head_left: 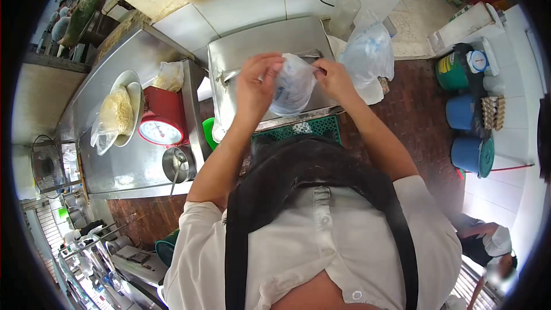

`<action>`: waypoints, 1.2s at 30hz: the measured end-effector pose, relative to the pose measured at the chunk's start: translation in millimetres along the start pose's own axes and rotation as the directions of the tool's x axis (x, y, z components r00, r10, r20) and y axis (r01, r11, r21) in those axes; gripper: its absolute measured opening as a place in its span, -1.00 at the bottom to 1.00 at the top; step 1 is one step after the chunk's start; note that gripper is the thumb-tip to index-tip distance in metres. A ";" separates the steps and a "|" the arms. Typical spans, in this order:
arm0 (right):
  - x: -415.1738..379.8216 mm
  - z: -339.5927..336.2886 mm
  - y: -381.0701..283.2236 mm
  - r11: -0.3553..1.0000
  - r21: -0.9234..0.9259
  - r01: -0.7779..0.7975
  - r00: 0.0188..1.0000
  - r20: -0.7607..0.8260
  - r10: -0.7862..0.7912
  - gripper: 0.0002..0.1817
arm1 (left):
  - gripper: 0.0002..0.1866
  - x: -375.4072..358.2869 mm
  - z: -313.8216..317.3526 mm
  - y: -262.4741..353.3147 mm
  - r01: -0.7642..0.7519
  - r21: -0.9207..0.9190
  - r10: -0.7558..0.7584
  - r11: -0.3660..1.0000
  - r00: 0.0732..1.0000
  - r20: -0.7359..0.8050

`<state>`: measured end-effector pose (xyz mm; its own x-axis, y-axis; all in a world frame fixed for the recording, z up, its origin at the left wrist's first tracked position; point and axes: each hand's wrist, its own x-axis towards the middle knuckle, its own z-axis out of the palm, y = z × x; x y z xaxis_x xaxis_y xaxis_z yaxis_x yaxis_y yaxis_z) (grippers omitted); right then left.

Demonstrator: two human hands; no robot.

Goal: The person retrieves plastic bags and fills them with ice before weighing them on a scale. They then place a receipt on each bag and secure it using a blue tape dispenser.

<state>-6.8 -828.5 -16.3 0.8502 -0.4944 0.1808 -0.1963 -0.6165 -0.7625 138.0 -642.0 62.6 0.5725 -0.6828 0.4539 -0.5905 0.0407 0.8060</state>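
Note:
A clear plastic bag (pixel 293 90) with blue print hangs upright between my hands over the stainless steel counter. My left hand (pixel 256 83) pinches its upper left edge between thumb and fingers. On the opposite side my right hand (pixel 336 82) has its fingers closed on the bag's upper right edge. What the bag contains, if anything, I cannot make out. Just right of my right hand sits a larger bundle of clear plastic bags (pixel 367 51) with similar blue print. Behind my hands is the metal counter's lid-like top (pixel 264 33).
A red dial scale (pixel 163 116) stands left, beside a white bowl (pixel 138 95) holding bagged noodles (pixel 117 112). A metal pot (pixel 177 163) with a ladle sits near that counter's edge. A plastic bottle (pixel 344 10) stands behind. Blue buckets (pixel 462 112) and another person (pixel 493 241) are right.

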 end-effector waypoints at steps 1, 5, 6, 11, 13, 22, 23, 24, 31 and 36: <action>4.9 -11.1 -11.3 0.999 0.039 0.036 0.998 -0.058 -0.034 -0.82 | -0.86 3.6 -0.9 3.2 0.060 -0.044 -0.064 0.997 0.994 -0.083; -0.4 -42.6 -55.7 0.982 0.124 0.141 0.974 -0.195 -0.115 -0.80 | -0.79 5.5 -15.7 15.6 0.010 0.111 0.005 0.994 0.992 -0.129; -0.7 -34.0 -49.7 0.956 0.177 0.232 0.944 -0.280 -0.177 -0.77 | -0.79 2.5 -12.7 15.0 0.014 0.115 0.001 0.993 0.992 -0.128; 7.2 -44.7 -16.7 0.992 0.123 -0.026 0.984 0.179 0.004 -0.67 | -0.86 -11.1 -11.8 -32.9 0.113 -0.047 -0.117 0.993 0.986 -0.115; 14.5 -67.7 -38.3 0.973 0.226 0.050 0.997 0.052 -0.064 -0.67 | -0.85 -9.9 -18.1 -20.1 0.241 -0.285 -0.307 0.928 0.927 -0.217; -27.1 -7.2 18.0 0.937 0.334 -0.101 0.991 0.119 0.065 -0.58 | -0.52 -88.8 3.6 -99.5 0.452 -0.224 -0.433 0.863 0.892 0.129; -26.6 -1.5 20.2 0.938 0.330 -0.108 0.990 0.121 0.071 -0.58 | -0.52 -85.0 6.3 -94.9 0.456 -0.228 -0.436 0.860 0.890 0.134; -22.3 4.2 20.4 0.974 0.186 -0.128 0.981 0.166 0.097 -0.64 | -0.60 -75.3 7.0 -86.5 0.533 -0.053 -0.526 0.844 0.844 0.105; -23.6 40.7 57.5 0.966 -0.246 -0.080 0.984 0.135 0.116 -0.86 | -0.68 -106.7 17.5 -172.6 0.313 0.391 -0.357 0.865 0.933 0.042; -38.1 45.7 83.9 0.938 -0.333 -0.094 0.919 0.333 0.210 -0.77 | -0.39 -135.8 13.5 -213.4 0.454 0.411 -0.582 0.790 0.768 0.269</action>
<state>-33.3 -833.4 -115.5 0.9030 -0.3797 -0.2011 -0.4265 -0.7362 -0.5255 178.5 -567.7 -176.2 0.6301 -0.7440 -0.2223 -0.4404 -0.5782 0.6868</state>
